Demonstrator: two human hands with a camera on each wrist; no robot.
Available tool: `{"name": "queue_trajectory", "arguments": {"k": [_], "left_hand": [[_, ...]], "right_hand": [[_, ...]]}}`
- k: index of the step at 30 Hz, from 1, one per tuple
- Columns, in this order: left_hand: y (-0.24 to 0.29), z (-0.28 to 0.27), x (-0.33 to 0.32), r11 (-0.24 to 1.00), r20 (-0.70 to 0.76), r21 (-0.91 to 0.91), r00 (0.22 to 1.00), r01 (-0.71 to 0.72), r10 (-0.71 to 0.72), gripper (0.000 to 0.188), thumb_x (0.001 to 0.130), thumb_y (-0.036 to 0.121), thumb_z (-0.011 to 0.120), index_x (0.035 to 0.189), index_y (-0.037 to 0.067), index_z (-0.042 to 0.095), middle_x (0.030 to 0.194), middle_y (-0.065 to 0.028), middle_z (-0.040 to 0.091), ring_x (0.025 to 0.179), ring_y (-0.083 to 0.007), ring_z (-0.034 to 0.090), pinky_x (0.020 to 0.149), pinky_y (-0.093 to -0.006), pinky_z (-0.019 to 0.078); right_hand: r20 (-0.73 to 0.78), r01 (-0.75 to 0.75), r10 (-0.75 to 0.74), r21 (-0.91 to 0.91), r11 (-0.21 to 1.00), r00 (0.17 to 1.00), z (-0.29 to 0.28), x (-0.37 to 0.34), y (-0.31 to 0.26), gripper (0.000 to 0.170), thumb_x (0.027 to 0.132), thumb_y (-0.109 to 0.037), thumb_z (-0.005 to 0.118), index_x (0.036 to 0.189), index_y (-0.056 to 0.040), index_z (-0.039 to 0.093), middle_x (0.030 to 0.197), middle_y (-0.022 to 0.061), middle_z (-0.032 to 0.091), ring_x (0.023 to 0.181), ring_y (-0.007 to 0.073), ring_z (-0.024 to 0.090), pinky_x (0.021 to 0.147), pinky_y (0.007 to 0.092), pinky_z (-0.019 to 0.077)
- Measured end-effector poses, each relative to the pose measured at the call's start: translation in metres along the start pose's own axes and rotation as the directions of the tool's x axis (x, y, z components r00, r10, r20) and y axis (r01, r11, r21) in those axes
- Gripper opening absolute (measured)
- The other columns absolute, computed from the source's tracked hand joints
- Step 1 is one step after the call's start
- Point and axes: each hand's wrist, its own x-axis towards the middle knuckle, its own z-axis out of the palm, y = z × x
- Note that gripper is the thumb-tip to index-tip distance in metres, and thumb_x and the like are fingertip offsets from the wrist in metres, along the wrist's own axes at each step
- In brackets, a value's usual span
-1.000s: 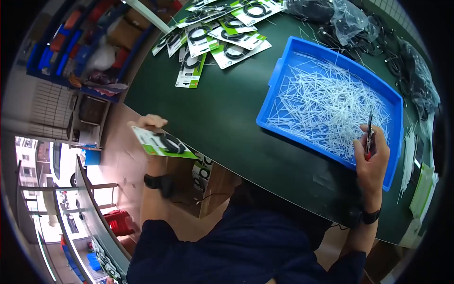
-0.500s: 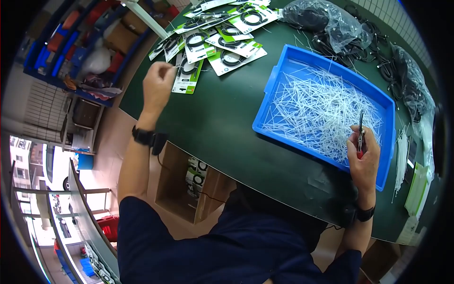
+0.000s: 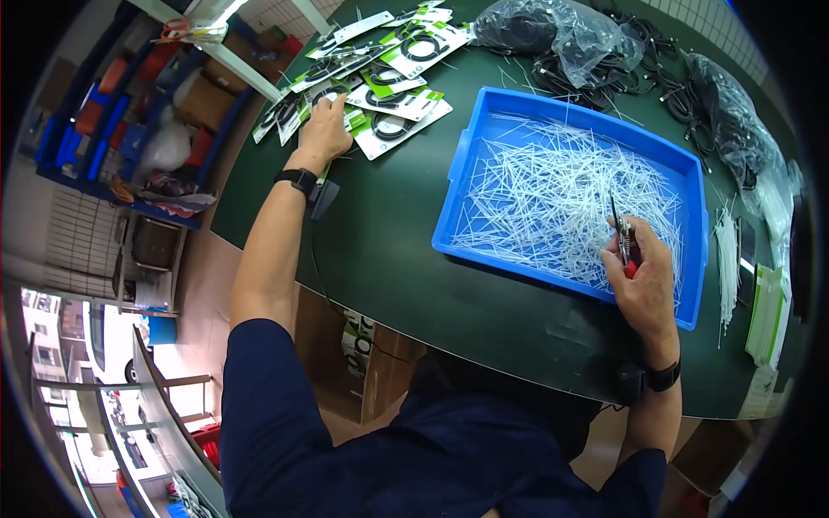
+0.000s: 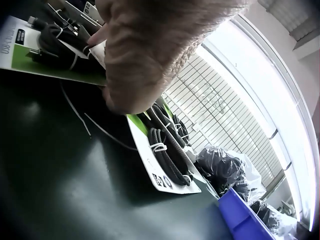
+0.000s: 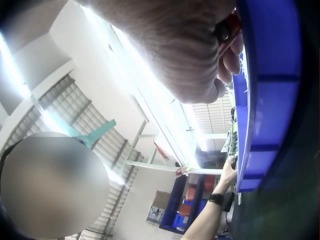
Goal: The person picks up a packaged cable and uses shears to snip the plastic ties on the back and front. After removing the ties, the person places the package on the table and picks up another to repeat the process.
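Observation:
At the table's far left, the left hand (image 3: 325, 131) reaches into a heap of carded black cables (image 3: 420, 47); its fingertips lie among the cards. In the left wrist view, that hand (image 4: 145, 50) covers part of a card, and whether it pinches one is hidden. A carded cable (image 4: 167, 157) lies beside it. The right hand (image 3: 643, 281) holds red-handled cutters (image 3: 625, 246), blades pointing away, over the blue tray (image 3: 456, 173) of white strips (image 3: 570, 198). The right wrist view shows the hand (image 5: 175, 50) round the red handle (image 5: 230, 35).
Clear plastic bags (image 3: 561, 34) and loose black cables (image 3: 686, 104) lie along the back and right. A bundle of white strips (image 3: 727, 268) and green-white cards (image 3: 766, 315) sit right of the tray. Below the table's front edge stands a cardboard box (image 3: 389, 371).
The left hand has let go of a carded cable low at the left and moved up to the heap. The right hand still holds the cutters; the head view has shifted.

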Motion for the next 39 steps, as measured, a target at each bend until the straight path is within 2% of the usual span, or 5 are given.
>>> {"name": "queue_trajectory", "arguments": {"k": [6, 14, 27, 34, 39], "left_hand": [[-0.029, -0.022, -0.031, 0.938, -0.125, -0.261, 0.971, -0.23, 0.204, 0.074, 0.078, 0.004, 0.062, 0.151, 0.006, 0.05, 0.14, -0.0233, 0.056, 0.135, -0.0427, 0.052, 0.118, -0.0456, 0.0431], [-0.033, -0.046, -0.067, 0.777, -0.092, -0.201, 0.801, -0.597, 0.592, 0.075, 0.079, -0.013, 0.058, 0.149, 0.011, 0.052, 0.13, -0.0191, 0.061, 0.125, -0.0404, 0.057, 0.111, -0.0427, 0.0488], [-0.003, -0.034, -0.048, 0.898, 0.014, -0.068, 0.9, -0.434, 0.436, 0.081, 0.081, -0.014, 0.055, 0.156, 0.013, 0.045, 0.137, -0.0211, 0.057, 0.129, -0.0403, 0.055, 0.111, -0.0439, 0.0487], [-0.009, 0.0, -0.033, 0.918, -0.089, 0.04, 0.914, -0.394, 0.396, 0.078, 0.077, -0.009, 0.057, 0.153, 0.008, 0.047, 0.132, -0.0211, 0.057, 0.128, -0.0413, 0.054, 0.109, -0.0448, 0.0483], [-0.028, -0.014, -0.025, 0.913, -0.179, -0.101, 0.91, -0.395, 0.374, 0.068, 0.077, -0.01, 0.057, 0.144, 0.004, 0.054, 0.126, -0.0221, 0.058, 0.123, -0.0415, 0.057, 0.106, -0.0446, 0.0495]], "right_hand": [[-0.002, 0.066, -0.066, -0.022, 0.998, 0.998, 0.0, -0.002, 0.006, 0.035, 0.09, 0.0, 0.069, 0.124, 0.0036, 0.064, 0.085, 0.0044, 0.066, 0.07, 0.0094, 0.06, 0.067, 0.0259, 0.0482], [-0.006, 0.043, -0.043, 0.002, 0.999, 0.999, 0.0, -0.002, 0.005, 0.036, 0.09, -0.001, 0.07, 0.125, 0.0039, 0.063, 0.086, 0.0046, 0.067, 0.072, 0.0093, 0.061, 0.068, 0.0256, 0.0488], [-0.027, 0.073, -0.073, -0.005, 0.997, 0.997, 0.0, -0.002, 0.009, 0.031, 0.088, -0.001, 0.072, 0.117, 0.0037, 0.062, 0.085, 0.0072, 0.068, 0.071, 0.0127, 0.062, 0.069, 0.029, 0.0509], [-0.038, 0.183, -0.187, -0.095, 0.978, 0.982, 0.0, -0.002, 0.004, 0.036, 0.086, -0.002, 0.075, 0.119, 0.0042, 0.063, 0.083, 0.0095, 0.069, 0.073, 0.0174, 0.065, 0.072, 0.0325, 0.0527], [0.07, 0.045, -0.048, 0.041, 0.998, 0.996, -0.005, -0.001, -0.002, 0.048, 0.087, -0.006, 0.077, 0.132, 0.0047, 0.063, 0.085, 0.0091, 0.068, 0.077, 0.016, 0.063, 0.075, 0.0309, 0.0515]]}}
